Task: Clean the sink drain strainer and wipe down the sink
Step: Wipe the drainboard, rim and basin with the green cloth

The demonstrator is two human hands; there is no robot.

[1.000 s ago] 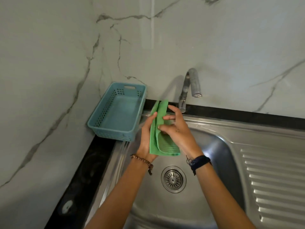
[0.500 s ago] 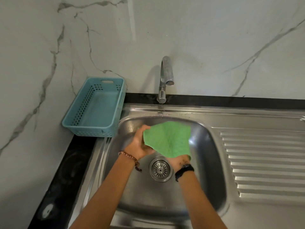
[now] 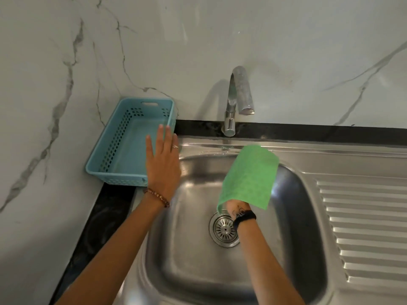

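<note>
Left hand (image 3: 162, 164): flat, fingers spread and extended, palm down, holding nothing; it sits over the far-left corner of the sink (image 3: 193, 271), with the fingertips overlapping the near-right edge of the blue basket (image 3: 123, 150). Contact with the sink rim or the basket cannot be confirmed. A ring shows on one finger, and a beaded bracelet (image 3: 157, 197) on the wrist. Right hand (image 3: 237, 207): mostly hidden under the green cloth (image 3: 250, 176), which is draped over it and spread upward and to the far right; only the heel of the hand and wrist show, so the exact grip cannot be told, though the hand carries the cloth. A dark band (image 3: 244, 217) circles the right wrist. The cloth is over the far part of the basin, its top edge reaching the far rim below the faucet (image 3: 239, 95). Whether the cloth presses on the steel cannot be told. Drain strainer (image 3: 224, 229): seated in the drain at the basin floor, just near and left of the right wrist, partly covered by the forearm. Ribbed drainboard (image 3: 361, 227) extends to the right of the basin. The basket stands on the black counter (image 3: 97, 227) at far left, against the marble wall (image 3: 198, 40), with nothing visible in it. Faucet spout curves over the far rim; no water stream is visible.
</note>
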